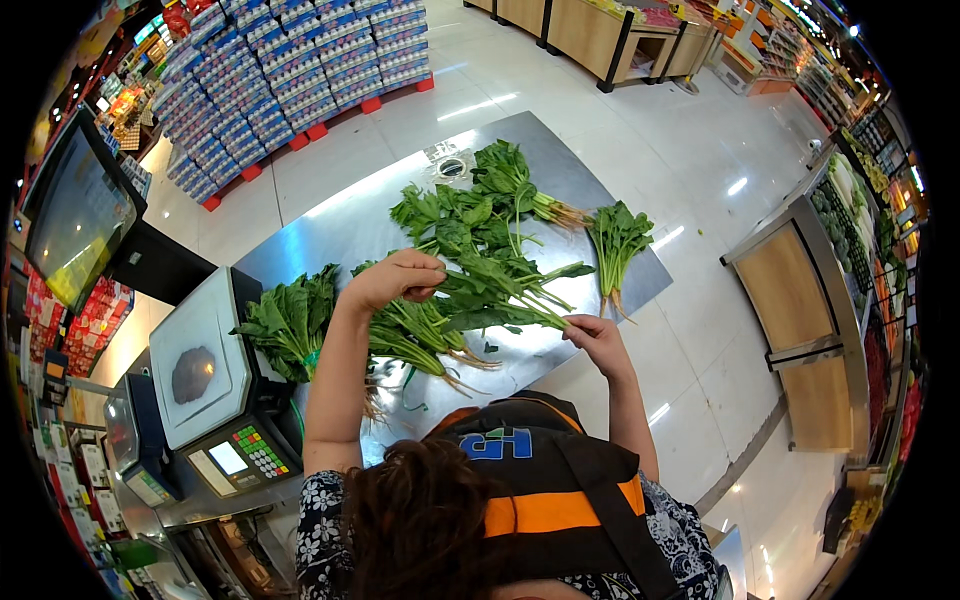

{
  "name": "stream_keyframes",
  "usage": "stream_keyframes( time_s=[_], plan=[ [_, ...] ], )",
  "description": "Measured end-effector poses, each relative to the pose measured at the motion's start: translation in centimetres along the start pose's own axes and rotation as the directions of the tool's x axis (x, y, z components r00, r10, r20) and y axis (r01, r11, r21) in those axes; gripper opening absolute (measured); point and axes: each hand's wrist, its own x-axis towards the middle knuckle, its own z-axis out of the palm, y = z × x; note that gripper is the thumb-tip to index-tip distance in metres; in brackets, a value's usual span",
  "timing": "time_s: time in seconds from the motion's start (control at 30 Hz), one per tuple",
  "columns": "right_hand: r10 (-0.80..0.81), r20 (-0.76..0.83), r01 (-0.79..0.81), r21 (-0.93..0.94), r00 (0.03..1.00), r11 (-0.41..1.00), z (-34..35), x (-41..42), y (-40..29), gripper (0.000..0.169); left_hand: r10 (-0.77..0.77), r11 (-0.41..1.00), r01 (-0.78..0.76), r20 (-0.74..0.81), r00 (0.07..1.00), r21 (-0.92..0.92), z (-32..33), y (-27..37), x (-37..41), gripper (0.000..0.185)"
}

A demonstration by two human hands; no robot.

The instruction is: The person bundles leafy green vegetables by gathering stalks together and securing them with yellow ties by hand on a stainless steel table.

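My right hand (596, 341) pinches the root end of a leafy spinach plant (517, 296), held over the steel table (360, 195). At its leafy end my left hand (401, 281) is curled, thumb against fingers, at a leaf tip. Under and beyond the held plant lie loose greens (461, 217). A spinach bunch with pinkish roots (510, 176) is at the far side, and a smaller bunch (616, 240) lies to the right. Near my left forearm are more spinach with roots (420, 345) and a bunch bound with green tape (292, 322).
A weighing scale (202, 367) with a keypad stands at the left, beside a monitor (82, 210). The tabletop has a round hole (451, 168). Stacked drink packs (292, 75) rise beyond the table. A vegetable display stand (795, 292) is on the right.
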Motion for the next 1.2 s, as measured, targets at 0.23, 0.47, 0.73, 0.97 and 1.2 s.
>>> stream_keyframes(
  time_s=[0.23,0.47,0.73,0.97,1.2],
  plan=[
    [-0.002,-0.090,-0.002,-0.050,0.996,0.999,-1.8,-0.1,0.3,0.023,0.200,0.926,-0.166,0.070,0.977,-0.338,-2.2,-1.2,-0.5,0.042],
    [-0.201,-0.227,0.158,-0.195,0.953,0.968,-2.0,-0.1,-0.2,0.023,0.162,0.775,0.238,-0.547,0.821,0.586,0.3,-3.4,3.7,0.038],
    [-0.486,-0.361,0.341,-0.397,0.796,0.852,-1.0,-0.4,-1.1,0.025,0.144,0.972,-0.215,-0.486,0.862,-0.094,4.8,-2.8,3.5,0.027],
    [-0.551,-0.372,0.362,-0.468,0.747,0.807,-0.5,-0.6,-1.4,0.025,0.247,0.957,-0.289,-0.565,0.788,0.016,7.5,-2.8,4.0,0.035],
    [-0.559,-0.343,0.381,-0.464,0.755,0.800,-0.6,-0.9,-1.4,0.025,0.140,0.986,-0.166,-0.588,0.796,0.009,7.0,-3.9,4.6,0.023]
  ],
)
